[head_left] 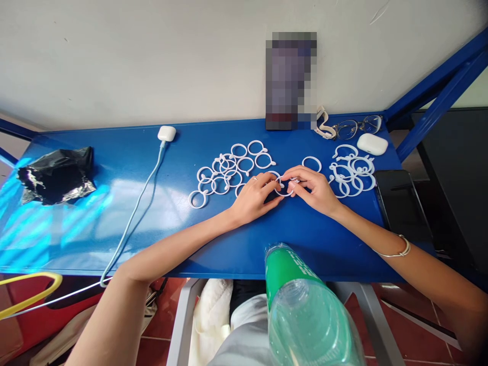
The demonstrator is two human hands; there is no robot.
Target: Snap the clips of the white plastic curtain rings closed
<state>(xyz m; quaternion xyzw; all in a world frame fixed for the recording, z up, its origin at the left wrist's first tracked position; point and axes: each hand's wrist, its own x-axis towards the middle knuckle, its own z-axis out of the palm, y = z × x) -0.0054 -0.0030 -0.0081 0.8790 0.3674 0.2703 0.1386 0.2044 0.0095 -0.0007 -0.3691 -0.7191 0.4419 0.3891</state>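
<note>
My left hand (253,197) and my right hand (310,189) meet at the middle of the blue table (152,213), both pinching one white plastic ring (284,188) between fingertips. Left of the hands lies a spread of several white rings (229,170) flat on the table. A single ring (311,163) lies just beyond my right hand. Further right sits a tighter heap of white rings (353,170). My right wrist wears a thin bracelet (398,250).
A white charger (166,133) with a pale cable (133,213) runs off the front edge. A black plastic bag (57,175) lies at far left. Glasses (356,127), an earbud case (372,144) and a dark phone (400,203) sit at right. A green-labelled bottle (301,305) stands near me.
</note>
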